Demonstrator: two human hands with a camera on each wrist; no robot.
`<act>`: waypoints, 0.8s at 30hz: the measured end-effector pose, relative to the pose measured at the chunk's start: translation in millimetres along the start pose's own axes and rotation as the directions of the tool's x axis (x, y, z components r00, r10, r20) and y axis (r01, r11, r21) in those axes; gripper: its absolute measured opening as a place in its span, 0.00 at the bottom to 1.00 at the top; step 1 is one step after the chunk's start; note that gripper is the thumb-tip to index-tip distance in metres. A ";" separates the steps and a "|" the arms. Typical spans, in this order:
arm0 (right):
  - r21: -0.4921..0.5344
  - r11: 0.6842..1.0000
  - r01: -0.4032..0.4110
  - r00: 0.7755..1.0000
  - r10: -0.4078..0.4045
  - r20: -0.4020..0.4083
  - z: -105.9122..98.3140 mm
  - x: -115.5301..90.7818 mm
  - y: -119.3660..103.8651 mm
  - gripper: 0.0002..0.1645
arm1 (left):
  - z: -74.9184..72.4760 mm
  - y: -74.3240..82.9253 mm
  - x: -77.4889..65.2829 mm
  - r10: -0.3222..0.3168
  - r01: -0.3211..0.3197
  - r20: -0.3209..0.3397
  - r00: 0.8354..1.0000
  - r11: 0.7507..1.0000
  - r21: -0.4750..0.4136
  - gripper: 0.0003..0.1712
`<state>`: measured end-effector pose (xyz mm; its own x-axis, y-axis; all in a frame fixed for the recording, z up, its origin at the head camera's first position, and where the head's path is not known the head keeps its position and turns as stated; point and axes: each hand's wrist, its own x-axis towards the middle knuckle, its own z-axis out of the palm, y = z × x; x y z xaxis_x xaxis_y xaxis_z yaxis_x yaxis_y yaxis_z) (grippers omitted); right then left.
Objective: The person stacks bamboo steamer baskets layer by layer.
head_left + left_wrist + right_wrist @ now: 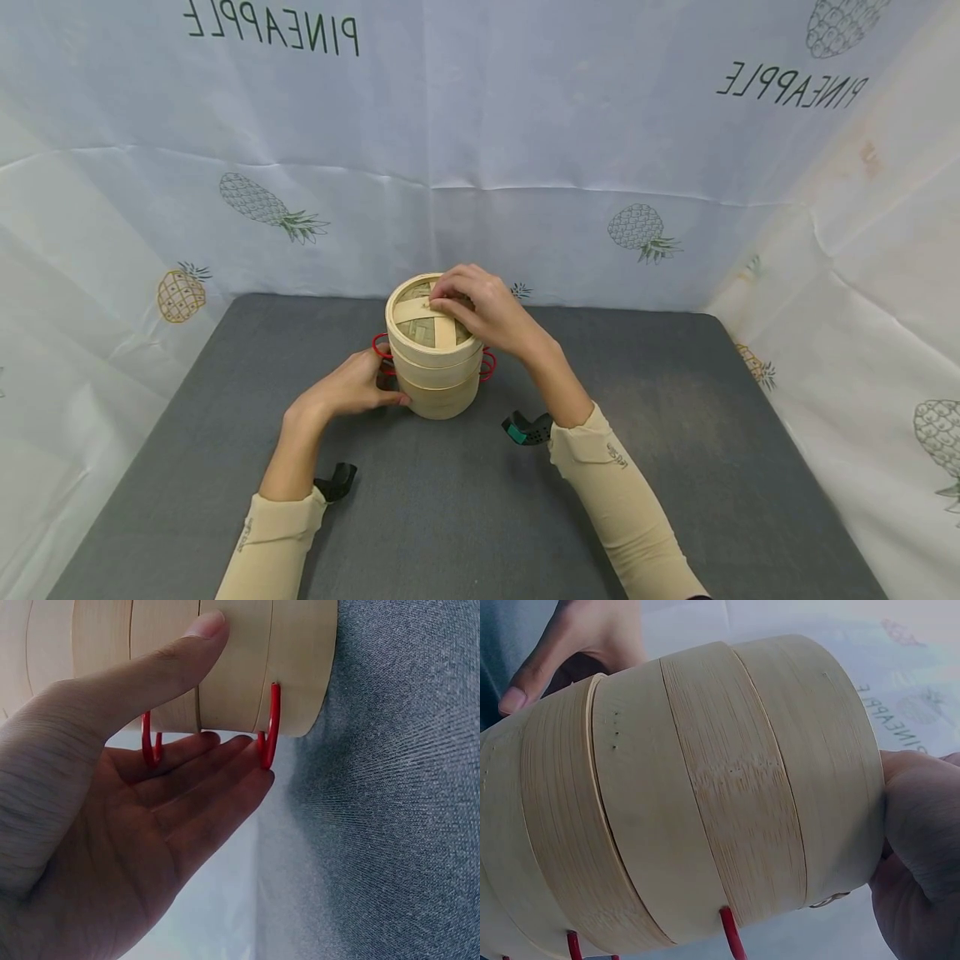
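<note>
The left hand [348, 390], fingers straight, steadies the round stacked bamboo steamer [435, 350] at its base (by the red wire handle [268, 727]). The right hand [480, 308] pinches the woven lid [429, 321] on top; lifting it straight up seems wisest.

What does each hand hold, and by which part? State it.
The right hand grips the bamboo steamer's lid from above. The left hand steadies the steamer's lower wall, thumb pressed flat, beside a red handle.

"PINEAPPLE", mirrored, twice on the backdrop cloth [525, 125].

A grey table [675, 433] carries one stacked bamboo steamer [437, 367] with red wire handles [488, 365].
</note>
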<state>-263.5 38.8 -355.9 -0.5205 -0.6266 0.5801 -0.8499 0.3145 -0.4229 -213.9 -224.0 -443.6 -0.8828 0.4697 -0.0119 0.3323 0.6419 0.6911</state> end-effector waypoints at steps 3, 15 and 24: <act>-0.004 1.000 -0.003 1.000 0.003 -0.002 0.3 0.0 -0.1 0.06 | -0.1 0.5 -0.2 0.004 -0.004 -0.002 1.000 1.000 0.001 0.41; -0.019 0.999 -0.026 1.000 0.026 -0.003 -0.2 -0.2 -3.3 0.07 | -0.5 0.7 -0.6 0.009 -0.009 0.003 1.000 1.000 -0.002 0.42; -0.013 0.999 -0.047 0.999 0.047 -0.011 0.3 -0.3 -4.9 0.07 | -0.7 1.1 -1.8 0.013 -0.013 0.009 1.000 1.000 -0.009 0.42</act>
<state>-259.2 37.2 -354.2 -0.5609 -0.6031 0.5672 -0.8253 0.3528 -0.4410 -212.2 -224.6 -442.3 -0.8754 0.4833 -0.0095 0.3404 0.6303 0.6977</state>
